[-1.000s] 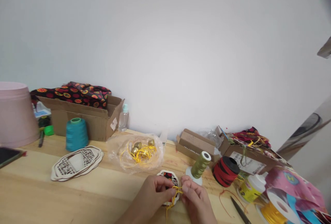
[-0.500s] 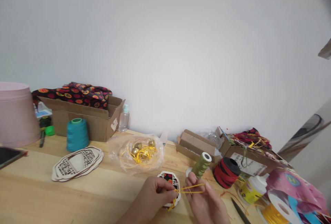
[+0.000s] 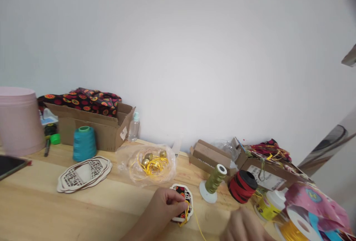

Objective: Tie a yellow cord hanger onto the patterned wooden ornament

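Observation:
My left hand [image 3: 169, 207] is closed, thumb and forefinger pinching a yellow cord [image 3: 199, 224] over a small frame ornament [image 3: 190, 196]. The ornament has a white cut-out lattice border and a black-and-red patterned fabric middle, and it lies by my fingertips. From the pinch, the cord runs down to the bottom edge. Lower right, my right hand [image 3: 244, 227] is curled, slightly blurred and cut off by the picture edge. What its fingers hold, if anything, is hidden. A green thread spool [image 3: 214, 181] on a white base stands beyond it.
A plastic bag [image 3: 125, 163] holds brass bells and yellow cord. Stacked lattice frames [image 3: 85, 176], a teal thread cone [image 3: 84, 144] and a cardboard box [image 3: 86, 133] are left. Right are a red-and-black spool [image 3: 243, 187], a yellow bottle [image 3: 268, 207] and a yellow cord spool [image 3: 292, 230].
My right hand has let go of the stretched cord loop and moved right and down, curling over where a dark pointed tool lay. My left hand keeps its pinch; the cord now trails downward.

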A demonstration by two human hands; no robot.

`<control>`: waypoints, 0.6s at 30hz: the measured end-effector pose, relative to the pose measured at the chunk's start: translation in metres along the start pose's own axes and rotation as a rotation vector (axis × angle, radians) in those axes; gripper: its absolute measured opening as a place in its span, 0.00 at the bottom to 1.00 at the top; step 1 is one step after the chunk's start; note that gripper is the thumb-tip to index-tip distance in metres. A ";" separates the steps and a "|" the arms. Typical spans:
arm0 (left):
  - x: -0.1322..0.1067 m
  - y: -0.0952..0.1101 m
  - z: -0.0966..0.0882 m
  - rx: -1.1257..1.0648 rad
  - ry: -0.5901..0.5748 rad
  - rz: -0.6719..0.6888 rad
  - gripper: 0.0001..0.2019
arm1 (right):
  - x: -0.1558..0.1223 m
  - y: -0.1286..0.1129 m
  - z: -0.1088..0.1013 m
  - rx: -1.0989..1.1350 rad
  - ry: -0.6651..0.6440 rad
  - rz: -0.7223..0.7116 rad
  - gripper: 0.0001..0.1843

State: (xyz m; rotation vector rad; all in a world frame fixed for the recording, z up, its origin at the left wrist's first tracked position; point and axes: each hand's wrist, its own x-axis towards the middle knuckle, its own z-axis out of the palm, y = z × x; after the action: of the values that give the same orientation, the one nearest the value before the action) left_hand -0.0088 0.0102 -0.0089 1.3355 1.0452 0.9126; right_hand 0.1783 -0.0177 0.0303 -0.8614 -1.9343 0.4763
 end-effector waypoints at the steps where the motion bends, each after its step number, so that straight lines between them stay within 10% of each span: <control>1: 0.000 0.000 0.000 0.001 -0.006 0.003 0.12 | 0.003 0.000 0.004 -0.017 -0.015 0.012 0.33; 6: -0.002 0.001 0.000 -0.004 -0.033 0.025 0.12 | 0.001 0.004 0.031 -0.049 0.028 0.238 0.11; 18: -0.003 0.009 -0.002 -0.093 -0.089 -0.009 0.12 | -0.012 0.009 0.049 -0.095 -0.046 0.325 0.16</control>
State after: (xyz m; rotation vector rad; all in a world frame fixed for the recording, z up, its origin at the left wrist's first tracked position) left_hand -0.0108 0.0083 -0.0001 1.2819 0.9290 0.8771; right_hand 0.1425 -0.0187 -0.0067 -1.2458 -1.8763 0.6030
